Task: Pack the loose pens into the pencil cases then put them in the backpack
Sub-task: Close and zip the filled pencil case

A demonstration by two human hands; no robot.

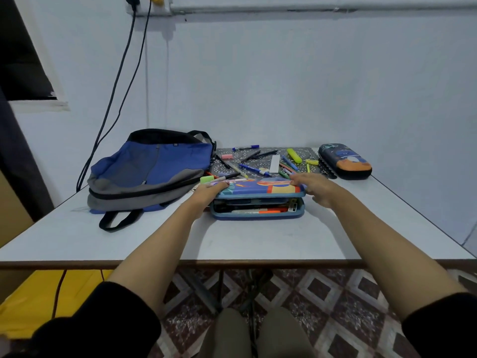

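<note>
A colourful blue-edged pencil case (258, 200) lies half open in the middle of the white table, with pens showing inside its gap. My left hand (206, 193) grips the lid's left end and my right hand (313, 187) rests on the lid's right end. Behind it, several loose pens and highlighters (258, 162) lie scattered on a patterned mat (304, 152). A second, dark pencil case (344, 161) sits zipped at the far right. The blue and grey backpack (149, 171) lies flat at the left, its zip looking shut.
The table (129, 236) stands against a pale wall, its front edge near my knees. Black cables (121, 73) hang down the wall behind the backpack. A backpack strap (118, 219) trails toward the front. A yellow object (38, 301) lies on the floor at the left.
</note>
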